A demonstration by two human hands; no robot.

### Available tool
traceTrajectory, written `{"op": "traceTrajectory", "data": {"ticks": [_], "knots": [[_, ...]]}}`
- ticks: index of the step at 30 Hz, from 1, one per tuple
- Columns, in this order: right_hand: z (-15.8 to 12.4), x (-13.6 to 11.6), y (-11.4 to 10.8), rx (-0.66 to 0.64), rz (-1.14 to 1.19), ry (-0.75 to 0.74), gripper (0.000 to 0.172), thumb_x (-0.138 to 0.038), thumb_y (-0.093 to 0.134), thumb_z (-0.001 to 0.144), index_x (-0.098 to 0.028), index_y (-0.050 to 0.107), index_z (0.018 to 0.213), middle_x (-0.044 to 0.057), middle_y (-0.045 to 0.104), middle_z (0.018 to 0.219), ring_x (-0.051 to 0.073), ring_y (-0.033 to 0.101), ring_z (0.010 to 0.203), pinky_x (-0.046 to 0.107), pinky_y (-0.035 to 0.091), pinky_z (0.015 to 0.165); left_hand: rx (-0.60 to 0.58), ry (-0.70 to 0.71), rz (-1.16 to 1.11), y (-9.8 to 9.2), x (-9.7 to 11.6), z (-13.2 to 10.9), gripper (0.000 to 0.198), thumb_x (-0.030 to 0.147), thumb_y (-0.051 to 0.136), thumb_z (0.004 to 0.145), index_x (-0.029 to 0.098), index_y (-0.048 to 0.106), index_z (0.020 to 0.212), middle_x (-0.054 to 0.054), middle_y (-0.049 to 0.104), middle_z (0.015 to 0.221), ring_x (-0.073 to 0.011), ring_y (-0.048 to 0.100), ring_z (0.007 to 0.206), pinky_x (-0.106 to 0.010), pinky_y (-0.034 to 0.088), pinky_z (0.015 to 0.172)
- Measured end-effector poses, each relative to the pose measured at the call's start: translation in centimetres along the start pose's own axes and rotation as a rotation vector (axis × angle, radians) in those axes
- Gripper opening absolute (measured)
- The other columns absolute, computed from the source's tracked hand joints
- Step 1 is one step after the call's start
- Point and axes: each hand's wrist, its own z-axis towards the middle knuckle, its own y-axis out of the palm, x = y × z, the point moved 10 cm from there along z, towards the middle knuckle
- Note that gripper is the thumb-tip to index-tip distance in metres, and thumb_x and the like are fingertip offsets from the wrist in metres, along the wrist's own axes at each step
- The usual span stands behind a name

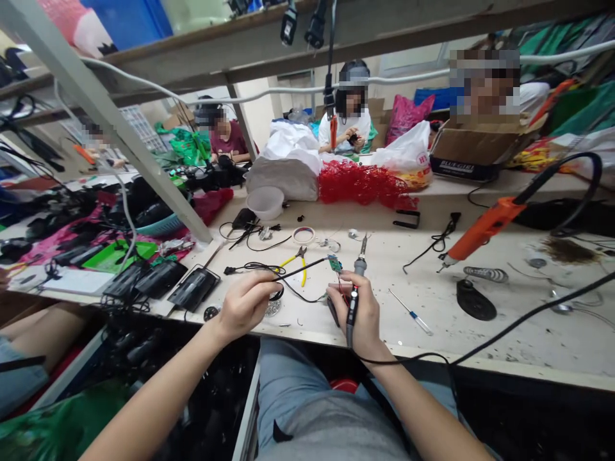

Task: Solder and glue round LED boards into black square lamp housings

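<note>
My left hand [247, 304] is closed, fingers pinched around a thin black stick-like tool [305, 267], perhaps tweezers. Its far end meets a small green circuit board [335, 263]. Thin red and black wires run down from the board toward my right hand [362, 307]. That hand is closed around a soldering iron [359, 266], its tip pointing up and away past the board. A dark part [332, 312] also shows by the right fingers; whether it is gripped I cannot tell. Yellow-handled cutters [302, 256] lie just beyond.
A screwdriver [413, 314] lies to the right, near a black teardrop-shaped piece [475, 301]. An orange electric screwdriver [483, 230] hangs over the right side. Tape [303, 235] and a white bowl [265, 202] stand farther back. Black boxes [195, 288] sit left. Co-workers sit opposite.
</note>
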Motion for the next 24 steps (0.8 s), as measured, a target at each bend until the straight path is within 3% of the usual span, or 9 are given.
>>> {"op": "traceTrajectory", "data": {"ticks": [4, 11, 16, 19, 21, 24], "knots": [[0.4, -0.3, -0.3, 0.046, 0.08, 0.019, 0.006, -0.018, 0.056, 0.098, -0.023, 0.055, 0.099, -0.002, 0.069, 0.078, 0.014, 0.074, 0.066, 0.025, 0.061, 0.063, -0.017, 0.001, 0.019, -0.5, -0.4, -1.1, 0.031, 0.006, 0.049, 0.092, 0.024, 0.066, 0.111, -0.007, 0.074, 0.094, -0.0174, 0.072, 0.084, -0.029, 0.062, 0.076], [0.2, -1.4, -0.6, -0.056, -0.049, -0.183, 0.014, -0.01, 0.051, 0.097, -0.023, 0.057, 0.1, -0.001, 0.068, 0.079, 0.012, 0.071, 0.063, 0.022, 0.058, 0.061, -0.092, -0.091, 0.061, 0.6, -2.6, -4.3, 0.032, 0.007, 0.047, 0.095, 0.021, 0.062, 0.119, -0.007, 0.073, 0.089, -0.0171, 0.069, 0.078, -0.029, 0.057, 0.073], [-0.3, -2.4, -0.6, -0.126, -0.07, -0.296, 0.02, -0.005, 0.053, 0.094, -0.023, 0.061, 0.1, 0.0, 0.067, 0.075, 0.014, 0.065, 0.064, 0.025, 0.052, 0.059, -0.279, -0.185, 0.029, 2.9, -3.4, -6.2, 0.034, 0.003, 0.044, 0.093, 0.022, 0.065, 0.111, -0.005, 0.07, 0.088, -0.0186, 0.064, 0.081, -0.031, 0.055, 0.074], [-0.5, -3.8, -0.7, -0.184, -0.101, -0.391, 0.021, -0.004, 0.054, 0.091, -0.023, 0.061, 0.097, 0.002, 0.067, 0.075, 0.016, 0.063, 0.066, 0.028, 0.051, 0.062, -0.328, -0.272, -0.021, 4.0, -2.7, -6.5, 0.03, 0.006, 0.047, 0.093, 0.023, 0.065, 0.11, -0.006, 0.07, 0.094, -0.0209, 0.064, 0.089, -0.034, 0.055, 0.079], [-0.7, -4.5, -0.7, -0.214, -0.124, -0.434, 0.022, -0.003, 0.055, 0.089, -0.022, 0.061, 0.098, 0.003, 0.068, 0.077, 0.018, 0.063, 0.071, 0.031, 0.052, 0.066, -0.3, -0.335, -0.117, 4.8, -1.5, -6.1, 0.027, 0.013, 0.054, 0.094, 0.022, 0.062, 0.118, -0.009, 0.07, 0.106, -0.0224, 0.065, 0.099, -0.037, 0.055, 0.086], [-0.8, -4.9, -0.8, -0.229, -0.129, -0.432, 0.024, -0.003, 0.055, 0.088, -0.023, 0.061, 0.1, 0.003, 0.068, 0.079, 0.02, 0.065, 0.08, 0.034, 0.053, 0.073, -0.216, -0.39, -0.279, 6.9, 0.9, -5.0, 0.04, 0.026, 0.066, 0.092, 0.02, 0.056, 0.13, -0.012, 0.069, 0.117, -0.0242, 0.065, 0.109, -0.039, 0.055, 0.093]]}}
